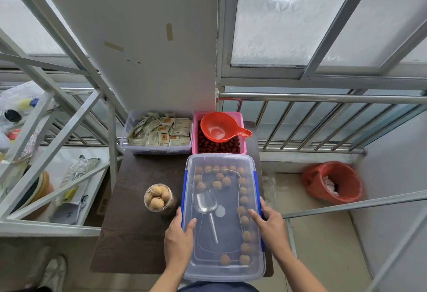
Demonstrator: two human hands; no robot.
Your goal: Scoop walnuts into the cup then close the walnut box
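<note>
Walnut box (223,266), lid (221,240) on. Left hand (179,239) at nine o'clock, right hand (269,224) at three, fingers spread, pressing. Blue latches (254,182) possibly unclipped; uneven pressure risked one popping.

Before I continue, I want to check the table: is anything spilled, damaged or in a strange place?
Nothing is spilled. One oddity: the metal scoop lies inside the walnut box, under the clear lid both hands are pressing. The cup stands upright, full.
</note>
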